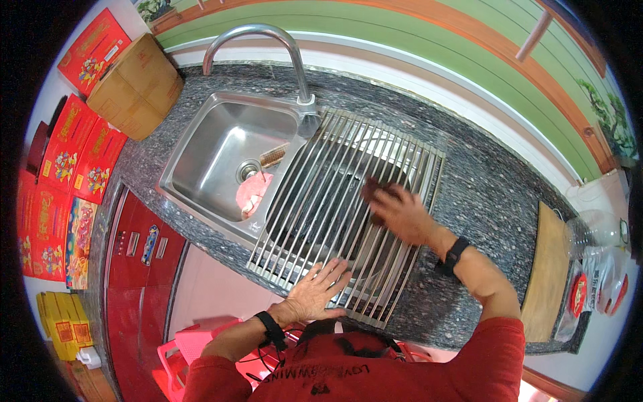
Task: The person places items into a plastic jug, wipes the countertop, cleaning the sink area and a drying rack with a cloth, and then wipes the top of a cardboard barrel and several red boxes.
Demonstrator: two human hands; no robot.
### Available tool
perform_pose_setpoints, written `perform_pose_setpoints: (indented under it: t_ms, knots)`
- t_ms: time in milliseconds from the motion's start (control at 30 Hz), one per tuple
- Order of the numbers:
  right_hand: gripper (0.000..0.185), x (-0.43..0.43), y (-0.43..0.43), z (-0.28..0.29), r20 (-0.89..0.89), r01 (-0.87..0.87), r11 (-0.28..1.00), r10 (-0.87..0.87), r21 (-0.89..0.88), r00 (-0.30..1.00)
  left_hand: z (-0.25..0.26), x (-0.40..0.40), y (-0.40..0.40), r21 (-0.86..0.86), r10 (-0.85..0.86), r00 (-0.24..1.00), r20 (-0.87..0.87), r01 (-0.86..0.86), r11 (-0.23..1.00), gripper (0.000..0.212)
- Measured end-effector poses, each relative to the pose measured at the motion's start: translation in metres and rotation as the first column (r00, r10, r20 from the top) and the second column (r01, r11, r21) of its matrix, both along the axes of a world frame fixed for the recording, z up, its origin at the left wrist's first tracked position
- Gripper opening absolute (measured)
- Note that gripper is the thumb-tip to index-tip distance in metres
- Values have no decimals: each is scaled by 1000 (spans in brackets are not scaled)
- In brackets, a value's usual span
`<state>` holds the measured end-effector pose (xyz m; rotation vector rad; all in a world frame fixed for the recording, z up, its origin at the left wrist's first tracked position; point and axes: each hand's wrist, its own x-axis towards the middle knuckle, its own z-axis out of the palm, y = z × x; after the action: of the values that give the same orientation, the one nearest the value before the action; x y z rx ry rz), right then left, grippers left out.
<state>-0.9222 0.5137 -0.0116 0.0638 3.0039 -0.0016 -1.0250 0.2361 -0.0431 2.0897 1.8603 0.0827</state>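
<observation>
A roll-up drying rack of metal bars (369, 320) lies across the right part of the steel sink (168, 176). My left hand (317, 292) rests flat on the rack's near side, fingers spread and holding nothing. Farther right, my right hand (408, 215) grips a dark brown scrubbing pad (372, 190) against the bars; hand and pad are blurred. Beneath the bars there is a dark round shape, partly hidden, and I cannot tell what it is. The left basin holds a pink cloth (252, 192) and a small brush (274, 156) beside the drain (248, 170).
A curved faucet (258, 30) rises behind the sink. On the speckled stone counter (477, 201), a cardboard box (138, 90) stands at left, and a wooden cutting board (545, 281) lies at right near clear plastic containers (598, 233). A pink plastic chair (201, 341) is below the counter.
</observation>
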Motion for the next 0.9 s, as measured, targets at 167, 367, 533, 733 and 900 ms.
perform_pose_setpoints:
  t_ms: [167,367,533,733,900]
  knots:
    - [55,-59,86,-21,61,638,691,-661,-340,748,4,0,0,56,27,997,72,-31,998,82]
    - [53,-93,66,-34,-131,696,709,-705,-115,697,2,2,1,56,11,999,38,-13,998,83]
    - [56,-68,10,-45,-239,329,929,-362,-169,901,-2,1,-1,94,16,999,33,-20,995,84]
    - [56,-9,-76,-26,-205,-225,937,173,-266,963,-1,2,-2,140,28,1000,13,-29,990,82]
    - [49,2,-84,-14,-227,-361,873,298,-327,927,2,-1,-1,232,20,993,113,-46,972,74]
